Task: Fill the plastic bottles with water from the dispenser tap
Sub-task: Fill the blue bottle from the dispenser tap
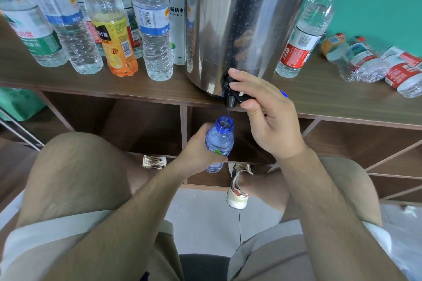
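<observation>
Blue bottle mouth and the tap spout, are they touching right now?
Apart. Head view shows a gap between the blue bottle and the tap spout, bridged only by a thin water stream.

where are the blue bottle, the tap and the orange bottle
blue bottle [220,140]: head view, on its shoulder under the open neck
tap [230,99]: head view, on the black spout
orange bottle [114,39]: head view, on the yellow label
</observation>
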Demonstrator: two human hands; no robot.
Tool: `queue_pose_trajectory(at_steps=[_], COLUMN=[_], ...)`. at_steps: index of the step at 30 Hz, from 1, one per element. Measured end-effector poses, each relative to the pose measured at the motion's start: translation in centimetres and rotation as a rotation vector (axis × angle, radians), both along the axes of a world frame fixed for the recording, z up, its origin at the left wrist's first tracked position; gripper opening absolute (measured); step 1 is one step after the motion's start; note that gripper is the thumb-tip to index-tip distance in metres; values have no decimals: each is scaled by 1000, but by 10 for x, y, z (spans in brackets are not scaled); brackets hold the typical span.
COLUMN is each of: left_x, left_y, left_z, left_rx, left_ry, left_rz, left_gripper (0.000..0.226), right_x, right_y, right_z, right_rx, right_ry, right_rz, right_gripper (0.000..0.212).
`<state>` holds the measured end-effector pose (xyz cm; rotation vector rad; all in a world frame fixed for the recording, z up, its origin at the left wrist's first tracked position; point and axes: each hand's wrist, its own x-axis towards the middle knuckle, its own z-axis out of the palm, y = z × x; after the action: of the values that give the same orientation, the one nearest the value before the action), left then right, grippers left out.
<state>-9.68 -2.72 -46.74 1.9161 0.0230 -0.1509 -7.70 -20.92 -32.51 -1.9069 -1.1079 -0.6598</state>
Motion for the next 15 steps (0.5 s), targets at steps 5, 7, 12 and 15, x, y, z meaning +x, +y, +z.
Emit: queue_pose_trajectory(at_steps=[5,7,12,15], left_x=[-1,-1,1,1], left_y=[1,0,0,0], left_z=[-1,-1,-4,-4], left_rx=[-10,-13,-18,-17], left_ry=[-9,-12,-24,-23], left_rz=[-6,-5,-6,-6], left_gripper=[81,81,81,81], right_x=[-1,-2,-5,-7], right_y=[1,1,4,5], right_z=[0,1,3,5], right_rx=[7,10,22,25], right_ry=[5,8,25,18], right_rz=[-5,-8,-30,-50], right_gripper=[40,39,39,37])
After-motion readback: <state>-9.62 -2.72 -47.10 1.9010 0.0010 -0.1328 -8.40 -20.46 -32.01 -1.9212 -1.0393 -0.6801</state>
